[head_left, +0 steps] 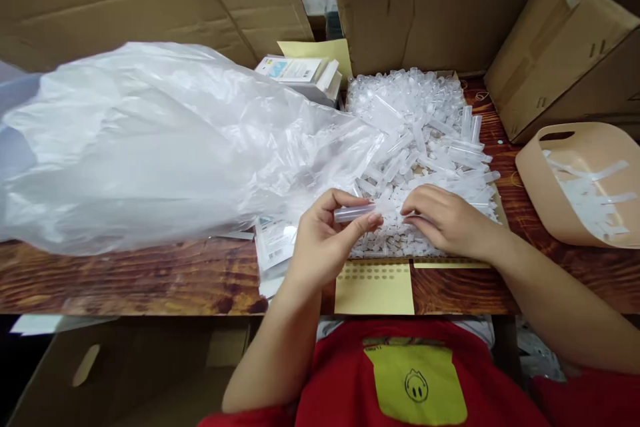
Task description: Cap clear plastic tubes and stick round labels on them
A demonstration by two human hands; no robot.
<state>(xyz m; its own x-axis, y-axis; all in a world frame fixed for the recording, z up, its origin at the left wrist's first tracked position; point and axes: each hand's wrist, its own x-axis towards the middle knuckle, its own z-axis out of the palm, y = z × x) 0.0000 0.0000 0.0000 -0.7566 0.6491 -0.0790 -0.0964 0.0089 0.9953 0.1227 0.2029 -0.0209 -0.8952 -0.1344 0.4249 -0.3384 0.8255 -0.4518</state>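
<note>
My left hand pinches a small clear plastic tube between thumb and fingers, its end pointing right. Just to the right, my right hand is closed, fingertips pressed together near the tube's end. Whatever sits in those right fingertips is too small or hidden to name. Under and behind both hands spreads a heap of translucent tubes. Small white plastic pieces are scattered along its front, below my hands.
A big clear plastic bag covers the table's left side. At right stands a beige basket with white strips inside. Boxed packs sit behind the bag. A yellow sticker sheet lies at the front edge. Cardboard boxes line the back.
</note>
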